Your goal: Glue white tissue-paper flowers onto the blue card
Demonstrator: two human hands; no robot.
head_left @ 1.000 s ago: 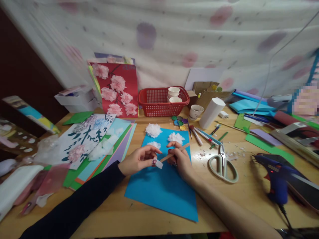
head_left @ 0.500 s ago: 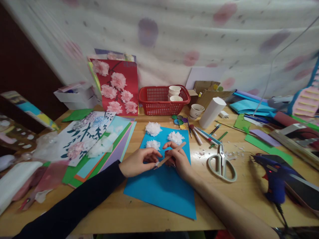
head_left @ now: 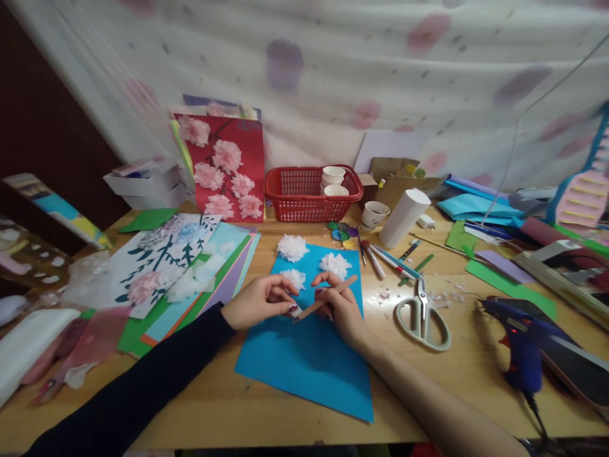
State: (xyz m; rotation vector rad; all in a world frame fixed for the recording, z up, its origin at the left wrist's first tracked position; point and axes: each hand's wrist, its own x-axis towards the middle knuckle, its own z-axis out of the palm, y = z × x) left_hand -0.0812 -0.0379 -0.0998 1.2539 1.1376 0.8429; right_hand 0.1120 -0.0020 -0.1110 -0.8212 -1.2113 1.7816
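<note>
My right hand (head_left: 340, 311) holds a flat wooden stick (head_left: 346, 283) slanting down to the left. Its lower end meets a small white piece (head_left: 295, 311) pinched between thumb and finger of my left hand (head_left: 259, 301). Both hands are above a blue sheet (head_left: 309, 368) lying on the table. Three white ruffled paper flowers rest at the sheet's upper part: one at the top left corner (head_left: 292, 247), one to the right (head_left: 335, 264), and one below (head_left: 294, 278), close to my left fingers.
Scissors (head_left: 422, 317) and a glue gun (head_left: 521, 343) lie to the right. Behind are a red basket (head_left: 309, 206) with cups, a paper cup (head_left: 375, 214) and a white roll (head_left: 406, 218). Coloured papers (head_left: 223, 279) spread at left, before a red flower picture (head_left: 238, 136).
My left hand has shifted slightly left and up, and more of the white piece shows at its fingertips. My right hand still holds the stick in nearly the same place.
</note>
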